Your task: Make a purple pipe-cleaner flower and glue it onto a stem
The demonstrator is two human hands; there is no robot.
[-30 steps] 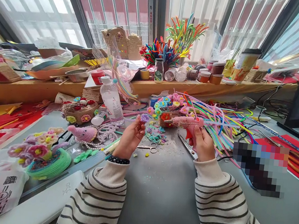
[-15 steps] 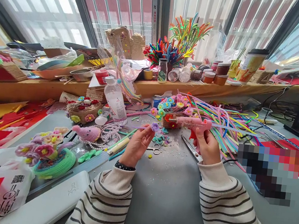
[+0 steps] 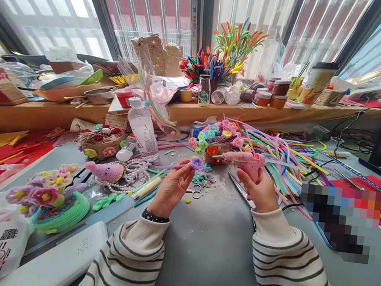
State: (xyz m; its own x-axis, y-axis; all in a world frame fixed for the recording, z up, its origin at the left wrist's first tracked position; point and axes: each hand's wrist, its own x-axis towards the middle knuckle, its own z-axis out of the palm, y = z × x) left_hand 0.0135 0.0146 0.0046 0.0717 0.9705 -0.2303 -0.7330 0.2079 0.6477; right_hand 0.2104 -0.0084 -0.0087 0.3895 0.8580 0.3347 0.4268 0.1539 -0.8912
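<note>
Between the thumb and fingers of my left hand [image 3: 171, 189] is a small purple pipe-cleaner flower [image 3: 197, 163], its face turned partly up toward me. My right hand [image 3: 263, 191] is wrapped round the handle of a pink glue gun [image 3: 248, 162], a pale glue stick sticking out of its back. The gun's nozzle points left and is apart from the flower. Behind the nozzle stands a twine-wrapped basket [image 3: 215, 152] with pastel flowers [image 3: 208, 133]. Small scissors [image 3: 196, 192] lie beside my left hand, and larger scissors [image 3: 238, 187] lie by my right wrist.
Loose pipe cleaners [image 3: 285, 158] spread at the back right. Left are a clear bottle [image 3: 143, 128], pearl strings [image 3: 139, 171], a pink crocheted piece [image 3: 106, 171], a green flower basket [image 3: 62, 211] and a white case [image 3: 57, 256]. A shelf [image 3: 180, 112] holding jars runs behind.
The purple flower has turned so that more of its face shows. My right fingers have loosened a little on the glue gun's handle. The view has shifted slightly.
</note>
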